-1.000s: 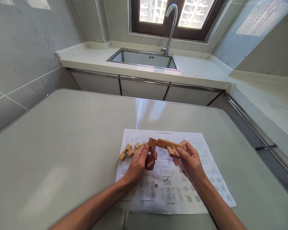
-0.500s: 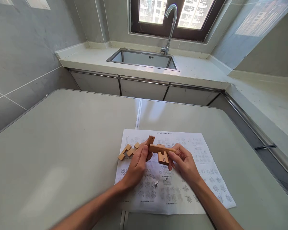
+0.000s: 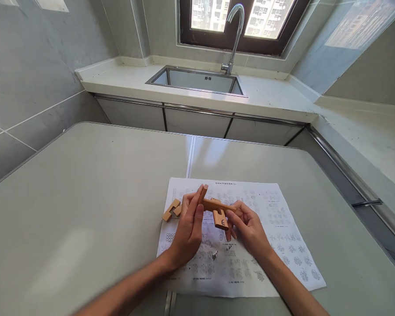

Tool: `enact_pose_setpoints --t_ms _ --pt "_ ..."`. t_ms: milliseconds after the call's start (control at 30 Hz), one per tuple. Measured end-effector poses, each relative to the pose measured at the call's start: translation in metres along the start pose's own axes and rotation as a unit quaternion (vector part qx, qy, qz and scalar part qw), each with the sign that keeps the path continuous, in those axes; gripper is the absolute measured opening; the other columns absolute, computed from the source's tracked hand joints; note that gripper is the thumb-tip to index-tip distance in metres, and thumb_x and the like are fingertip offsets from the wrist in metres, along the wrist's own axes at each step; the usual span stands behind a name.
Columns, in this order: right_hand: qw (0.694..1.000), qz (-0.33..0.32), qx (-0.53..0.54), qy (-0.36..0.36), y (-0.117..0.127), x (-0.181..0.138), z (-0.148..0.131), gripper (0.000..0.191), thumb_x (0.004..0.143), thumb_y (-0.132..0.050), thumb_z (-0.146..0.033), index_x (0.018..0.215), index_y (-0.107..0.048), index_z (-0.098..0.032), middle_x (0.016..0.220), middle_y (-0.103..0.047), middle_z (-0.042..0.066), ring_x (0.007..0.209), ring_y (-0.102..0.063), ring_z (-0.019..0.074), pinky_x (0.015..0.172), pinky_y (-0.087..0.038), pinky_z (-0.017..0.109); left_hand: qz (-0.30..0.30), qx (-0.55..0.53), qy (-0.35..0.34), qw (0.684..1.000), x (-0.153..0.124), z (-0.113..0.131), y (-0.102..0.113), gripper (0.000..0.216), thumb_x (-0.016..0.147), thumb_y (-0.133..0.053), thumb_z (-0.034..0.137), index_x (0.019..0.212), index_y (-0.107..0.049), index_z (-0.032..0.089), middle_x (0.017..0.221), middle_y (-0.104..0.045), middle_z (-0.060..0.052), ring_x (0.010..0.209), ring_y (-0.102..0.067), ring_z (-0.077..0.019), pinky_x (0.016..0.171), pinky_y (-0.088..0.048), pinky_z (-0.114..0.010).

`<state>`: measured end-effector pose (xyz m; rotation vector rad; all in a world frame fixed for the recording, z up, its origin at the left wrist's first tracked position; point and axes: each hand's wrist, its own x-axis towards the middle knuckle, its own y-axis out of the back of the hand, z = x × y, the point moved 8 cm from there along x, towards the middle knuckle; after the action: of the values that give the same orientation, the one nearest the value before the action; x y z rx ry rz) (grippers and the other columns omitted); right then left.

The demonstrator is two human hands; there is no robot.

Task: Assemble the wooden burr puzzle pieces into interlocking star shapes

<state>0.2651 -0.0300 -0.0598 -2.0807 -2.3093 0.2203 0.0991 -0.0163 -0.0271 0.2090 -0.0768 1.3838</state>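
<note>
Half a second ago the left hand's fingers were curled about a short upright piece at the left end of the wooden bar. Now the left hand (image 3: pixel 191 224) has its fingers straight and pressed together, upright against that end of the bar (image 3: pixel 217 205), and the short piece is hidden behind them. The bar has come a little lower and nearer and lies almost level. The right hand (image 3: pixel 246 228) has followed it, fingertips narrowly pinched on the bar's right end.

The bar is pale, smooth wood, long and square-edged. A notched block (image 3: pixel 221 220) of the same wood hangs from its middle, with a dark mark on the face. Both are held just above the sheet (image 3: pixel 270 237), near the middle of the bench (image 3: pixel 85 197).

A few loose pieces (image 3: pixel 171 210) of the same wood, stepped and blocky, lie at the sheet's left edge, partly behind the left hand. The sheet is white paper with rows of small printed diagrams. The bench is matte grey-green with a seam down its middle. Beyond its far edge are a steel sink (image 3: pixel 197 79) and a curved tap (image 3: pixel 234 26).
</note>
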Motion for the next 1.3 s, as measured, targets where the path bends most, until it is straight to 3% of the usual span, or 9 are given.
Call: enact_pose_setpoints --t_ms 200,333,533,700,900,1100,1200,1300 --pt "1.000 -0.011 0.025 -0.011 -0.003 -0.001 0.010 0.032 0.101 -0.067 -0.051 0.091 -0.055 -0.023 0.054 -0.067 -0.004 0.040 -0.055 0.0122 0.046 -0.036 0.025 -0.025 0.015 -0.040 0.999 -0.004 0.002 -0.005 0.050 0.113 -0.035 0.034 0.163 -0.039 0.036 0.143 -0.053 -0.013 0.127 -0.048 -0.0265 0.120 -0.038 -0.050" --pt "0.999 -0.015 0.029 -0.011 -0.002 -0.002 0.012 0.031 0.101 -0.067 -0.051 0.092 -0.055 -0.024 0.053 -0.065 -0.005 0.041 -0.053 0.0125 0.048 -0.036 0.026 -0.026 -0.022 -0.028 0.999 -0.004 0.004 -0.006 0.045 0.112 -0.040 0.036 0.157 -0.047 0.034 0.145 -0.054 -0.012 0.132 -0.049 -0.0273 0.118 -0.039 -0.049" --pt "0.999 -0.013 0.034 -0.008 0.002 -0.002 0.015 0.033 0.100 -0.068 -0.053 0.092 -0.055 -0.024 0.052 -0.060 -0.007 0.044 -0.056 0.0137 0.051 -0.042 0.027 0.013 -0.102 0.028 0.994 -0.002 -0.003 -0.003 0.032 0.106 -0.057 0.043 0.131 -0.064 0.024 0.127 -0.059 -0.012 0.117 -0.060 -0.0263 0.106 -0.049 -0.040" --pt "0.999 -0.014 0.027 -0.010 0.003 -0.001 0.015 0.034 0.099 -0.069 -0.055 0.093 -0.056 -0.024 0.054 -0.062 -0.006 0.044 -0.057 0.0140 0.049 -0.041 0.026 -0.027 -0.142 0.023 0.989 0.001 -0.003 -0.007 0.026 0.103 -0.064 0.039 0.120 -0.073 0.022 0.122 -0.060 -0.011 0.117 -0.060 -0.0263 0.106 -0.050 -0.039" --pt "0.999 -0.009 0.040 -0.002 0.004 -0.002 0.013 0.031 0.100 -0.068 -0.052 0.095 -0.055 -0.024 0.057 -0.065 -0.005 0.043 -0.057 0.0120 0.047 -0.038 0.024 -0.066 -0.093 0.023 0.993 0.001 -0.004 -0.011 0.040 0.108 -0.054 0.040 0.145 -0.065 0.030 0.130 -0.061 -0.010 0.134 -0.053 -0.0286 0.122 -0.037 -0.046" --pt "0.999 -0.013 0.032 0.001 0.004 -0.002 0.009 0.029 0.102 -0.068 -0.048 0.095 -0.054 -0.024 0.058 -0.068 -0.004 0.044 -0.057 0.0119 0.049 -0.038 0.024 -0.110 -0.064 0.018 0.992 -0.001 -0.001 -0.015 0.048 0.109 -0.046 0.049 0.152 -0.057 0.031 0.140 -0.060 -0.012 0.134 -0.053 -0.0308 0.121 -0.038 -0.051" --pt "0.998 -0.022 0.063 -0.003 0.000 -0.003 0.010 0.029 0.103 -0.067 -0.048 0.094 -0.052 -0.024 0.058 -0.068 -0.004 0.043 -0.055 0.0108 0.049 -0.037 0.023 -0.125 -0.067 -0.002 0.990 -0.005 0.000 -0.017 0.075 0.096 -0.065 0.062 0.160 -0.044 0.029 0.149 -0.054 -0.016 0.136 -0.052 -0.0351 0.120 -0.039 -0.054" --pt "0.996 -0.034 0.078 -0.010 -0.005 -0.003 0.014 0.029 0.102 -0.069 -0.045 0.092 -0.052 -0.024 0.057 -0.066 -0.006 0.043 -0.055 0.0097 0.047 -0.034 0.022 -0.125 -0.104 0.002 0.987 -0.007 -0.004 -0.017 0.108 0.076 -0.088 0.060 0.164 -0.032 0.032 0.162 -0.042 -0.017 0.149 -0.043 -0.0392 0.126 -0.030 -0.056"
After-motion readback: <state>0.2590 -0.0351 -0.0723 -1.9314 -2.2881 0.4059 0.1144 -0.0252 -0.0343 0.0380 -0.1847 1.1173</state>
